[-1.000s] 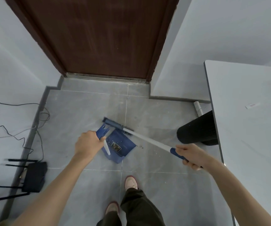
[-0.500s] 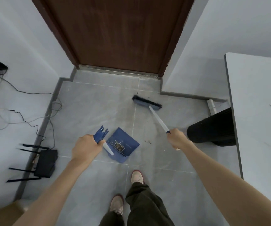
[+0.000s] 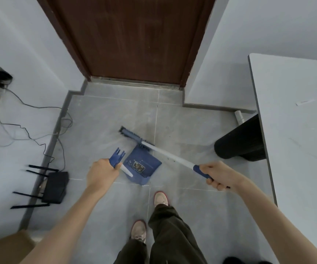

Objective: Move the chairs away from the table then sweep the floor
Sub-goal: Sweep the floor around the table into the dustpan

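With the broom [image 3: 165,153] gripped in the right hand [image 3: 222,176] and the dustpan [image 3: 144,164] in the left hand [image 3: 101,173], grit [image 3: 170,160] could be flicked past by a hard stroke.

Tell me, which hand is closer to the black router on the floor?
Left. The left hand, gripping the dustpan, is just right of the router. The right hand, gripping the broom, is farther right, beside the table.

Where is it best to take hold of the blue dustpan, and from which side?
Grip the forked blue top of its handle, coming from above on the near side. The handle rises toward the person while the dustpan rests on the floor; the left hand grips it there.
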Action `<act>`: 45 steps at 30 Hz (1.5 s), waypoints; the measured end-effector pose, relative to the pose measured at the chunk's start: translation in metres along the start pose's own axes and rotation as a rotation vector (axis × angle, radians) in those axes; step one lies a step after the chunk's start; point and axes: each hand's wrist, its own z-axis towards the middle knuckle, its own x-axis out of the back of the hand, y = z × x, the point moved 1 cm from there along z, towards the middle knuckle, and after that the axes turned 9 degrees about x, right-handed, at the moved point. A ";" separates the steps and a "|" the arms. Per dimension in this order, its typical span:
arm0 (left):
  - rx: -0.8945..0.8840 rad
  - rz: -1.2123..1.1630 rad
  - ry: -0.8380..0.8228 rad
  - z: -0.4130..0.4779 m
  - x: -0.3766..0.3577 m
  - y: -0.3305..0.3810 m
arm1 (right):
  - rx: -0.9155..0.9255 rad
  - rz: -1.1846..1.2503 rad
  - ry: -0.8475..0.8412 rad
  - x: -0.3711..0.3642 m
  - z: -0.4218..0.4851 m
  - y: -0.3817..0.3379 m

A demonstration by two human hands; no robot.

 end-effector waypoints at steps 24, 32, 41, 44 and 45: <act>0.135 -0.067 -0.014 -0.052 0.042 -0.066 | 0.015 0.048 -0.088 -0.075 -0.009 -0.004; 0.197 -0.158 -0.034 -0.069 0.035 -0.092 | 0.181 -0.170 0.037 -0.139 0.023 -0.007; 0.216 -0.179 0.003 -0.067 0.026 -0.113 | -0.029 -0.040 -0.073 -0.156 0.000 0.041; 0.208 -0.166 0.010 -0.062 0.026 -0.117 | -0.151 0.251 -0.089 -0.124 -0.027 0.050; 0.214 -0.161 0.009 -0.061 0.025 -0.118 | -0.154 0.265 -0.094 -0.118 -0.036 0.053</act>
